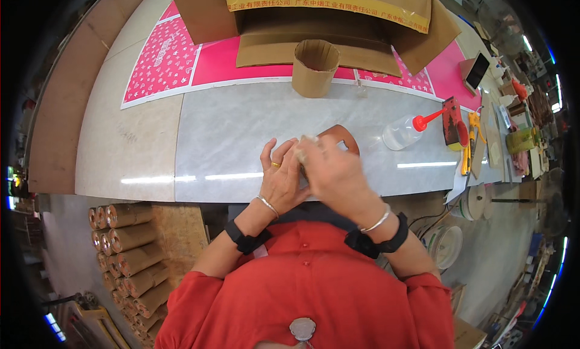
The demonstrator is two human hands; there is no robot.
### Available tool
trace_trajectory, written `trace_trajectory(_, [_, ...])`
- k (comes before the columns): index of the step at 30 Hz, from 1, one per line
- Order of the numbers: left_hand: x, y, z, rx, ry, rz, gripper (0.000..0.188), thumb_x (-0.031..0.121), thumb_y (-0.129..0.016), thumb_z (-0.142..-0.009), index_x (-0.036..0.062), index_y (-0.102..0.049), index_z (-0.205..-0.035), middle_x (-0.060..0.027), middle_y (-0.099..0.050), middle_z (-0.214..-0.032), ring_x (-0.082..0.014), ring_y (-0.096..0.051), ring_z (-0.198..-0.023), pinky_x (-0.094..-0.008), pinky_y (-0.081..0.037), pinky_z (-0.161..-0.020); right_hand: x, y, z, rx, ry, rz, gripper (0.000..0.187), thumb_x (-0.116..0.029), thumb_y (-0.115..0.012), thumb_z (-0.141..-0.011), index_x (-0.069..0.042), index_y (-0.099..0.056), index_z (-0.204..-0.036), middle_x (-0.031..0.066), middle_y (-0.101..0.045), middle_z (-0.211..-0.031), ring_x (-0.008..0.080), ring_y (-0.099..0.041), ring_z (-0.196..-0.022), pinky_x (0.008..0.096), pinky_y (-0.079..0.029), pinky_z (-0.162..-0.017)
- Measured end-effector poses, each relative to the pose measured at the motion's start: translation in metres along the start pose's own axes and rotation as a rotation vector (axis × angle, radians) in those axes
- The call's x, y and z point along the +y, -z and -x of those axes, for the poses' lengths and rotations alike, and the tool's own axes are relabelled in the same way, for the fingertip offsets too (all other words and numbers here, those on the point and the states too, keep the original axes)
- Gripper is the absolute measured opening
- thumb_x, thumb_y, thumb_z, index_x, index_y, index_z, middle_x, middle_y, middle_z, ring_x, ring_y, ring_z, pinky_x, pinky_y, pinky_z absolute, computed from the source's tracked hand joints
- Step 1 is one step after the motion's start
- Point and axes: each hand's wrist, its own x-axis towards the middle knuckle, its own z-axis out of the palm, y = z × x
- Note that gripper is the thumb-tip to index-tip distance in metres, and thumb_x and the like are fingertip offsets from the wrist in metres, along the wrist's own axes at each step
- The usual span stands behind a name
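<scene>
Both my hands are close together over the grey tabletop at its near edge. My left hand (282, 172), with a ring and a bracelet, has bent fingers closed against a reddish-brown curved piece (349, 137). That piece shows behind my right hand, its rounded end pointing away from me; most of it is hidden. My right hand (336, 171) is blurred and crosses over it, fingertips pinched near those of my left hand. A small pale wad (307, 145) shows at these fingertips; its kind is unclear.
Beyond my hands stand a round cardboard tub (315, 69) and an open carton (329, 24) on pink printed sheets (160, 59). To the right are a clear squeeze bottle (402, 133) with red nozzle, a red container (454, 124) and yellow cutters (471, 142). Wrapped rolls (136, 240) are stacked lower left.
</scene>
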Motion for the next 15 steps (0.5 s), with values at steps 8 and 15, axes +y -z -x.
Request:
trace_trajectory(8, [0.014,0.031,-0.021,-0.194,-0.018,-0.169,0.087,0.040,-0.078,-0.060,0.0013,-0.040,-0.128,-0.0140,-0.049,-0.127,-0.0308,-0.041,-0.122,-0.0531,-0.019,-0.106,0.058,0.010,0.011,-0.160,-0.361,-0.022,0.015,-0.014,-0.056,-0.082,-0.006,-0.055,-0.094,0.0159,-0.056,-0.082,0.0339,-0.059,-0.068,0.0415,-0.051,-0.060])
trace_trajectory(15, [0.040,0.020,-0.077,-0.474,0.019,-0.329,0.089,0.047,-0.079,-0.057,-0.0038,-0.046,-0.122,-0.0143,-0.054,-0.115,-0.0307,-0.048,-0.106,-0.0455,-0.030,-0.093,0.066,0.008,0.019,0.005,-0.513,-0.227,0.017,-0.013,-0.053,-0.084,-0.003,-0.057,-0.097,0.0167,-0.061,-0.086,0.0339,-0.061,-0.073,0.0396,-0.050,-0.066])
